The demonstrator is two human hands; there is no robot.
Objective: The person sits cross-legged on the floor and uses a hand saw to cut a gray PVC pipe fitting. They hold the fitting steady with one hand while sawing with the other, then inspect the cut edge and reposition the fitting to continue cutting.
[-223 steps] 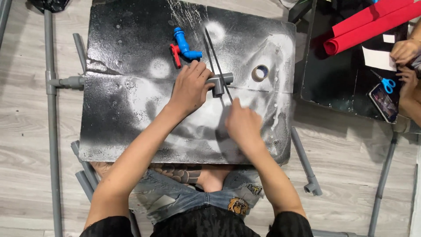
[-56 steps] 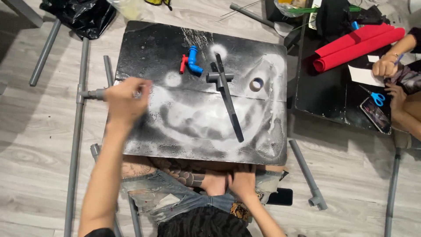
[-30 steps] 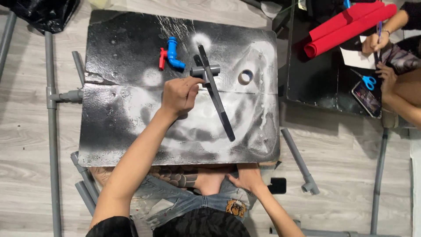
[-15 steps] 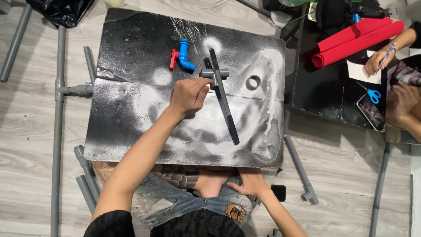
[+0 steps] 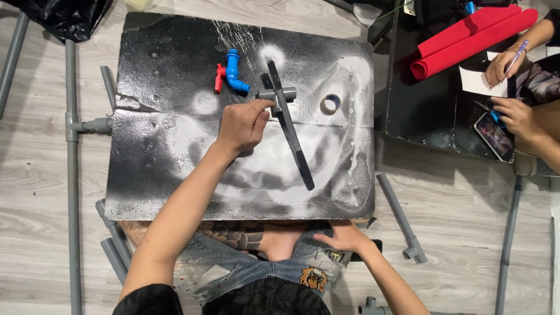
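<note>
Grey pipe fitting (image 5: 277,94) pinched by left hand (image 5: 243,123); right hand (image 5: 344,238) rests loosely open on lap.

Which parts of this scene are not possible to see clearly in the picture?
- Head view: whether the left hand grips the grey pipe tee or only touches it; the fingers cover the contact.
- Head view: what the right hand rests on; the board edge and the knee hide it.
- Head view: the phone screen of the other person is too small to read.
- Head view: the black bag is cut off by the top edge.
</note>
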